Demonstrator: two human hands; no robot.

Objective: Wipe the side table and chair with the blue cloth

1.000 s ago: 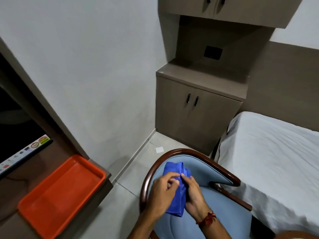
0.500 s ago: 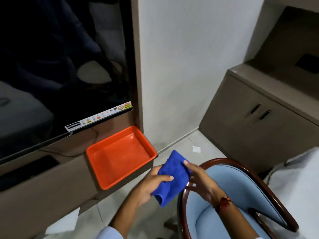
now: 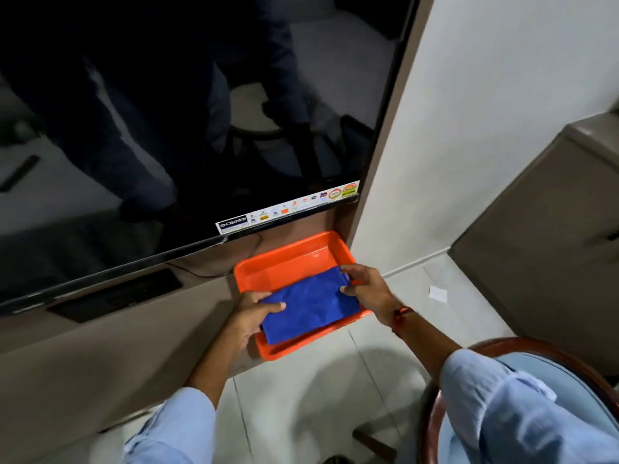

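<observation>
While both of my hands reach forward over the floor, the blue cloth (image 3: pixel 306 304) lies folded flat in the orange tray (image 3: pixel 284 259), covering the tray's near half and running from its near-left corner up toward its right edge. My left hand (image 3: pixel 249 316) pinches the cloth's left end, thumb laid across the top of the fabric and the other fingers tucked out of sight beneath or beside it. My right hand (image 3: pixel 363 284) grips the cloth's far-right corner, thumb and fingertips closed on the edge just inside the tray's right rim. A red thread band (image 3: pixel 400 316) circles that wrist, and light blue sleeves cover both forearms.

That tray sits on a brown counter (image 3: pixel 100 346), at its right end, with the tray's near-right corner jutting past the counter's edge over the tiled floor (image 3: pixel 318 396). Its far half is bare orange. Behind the tray's far edge stands a dark television screen (image 3: pixel 167 128) with a strip of stickers along its lower right corner. At the lower right of the view curves the chair (image 3: pixel 569 360), its wooden rim dark red-brown and its padding pale blue, partly hidden by my right sleeve. A tan cabinet (image 3: pixel 552 246) stands at the right edge, well apart from the tray.
</observation>
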